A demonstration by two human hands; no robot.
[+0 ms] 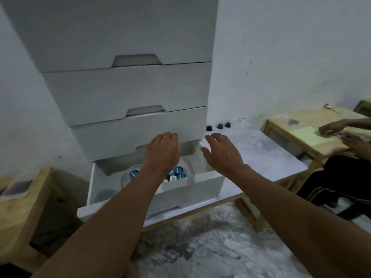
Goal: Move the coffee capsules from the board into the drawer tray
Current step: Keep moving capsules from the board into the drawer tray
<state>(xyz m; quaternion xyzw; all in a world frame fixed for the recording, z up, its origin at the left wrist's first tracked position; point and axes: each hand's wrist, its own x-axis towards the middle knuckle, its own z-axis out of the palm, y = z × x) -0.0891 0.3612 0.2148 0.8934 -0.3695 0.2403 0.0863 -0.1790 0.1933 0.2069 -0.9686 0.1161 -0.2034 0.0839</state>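
Observation:
The bottom drawer (202, 187) of a white cabinet stands pulled out. Inside it a white tray (190, 179) holds several coffee capsules with blue lids (177, 169). My left hand (163, 152) hovers over the tray with its back to me. Its fingers bend down out of sight, so I cannot tell whether it holds anything. My right hand (219, 152) is beside the drawer's right edge, fingers spread and empty. Three dark capsules (220, 126) stand at the back of the white marble board (261, 153), near the wall.
Three closed drawers (128, 93) rise above the open one. A wooden table (313, 127) at the right has another person's hands (345, 135) on it. A low wooden stand (24, 197) sits at the left. The floor below is mottled grey.

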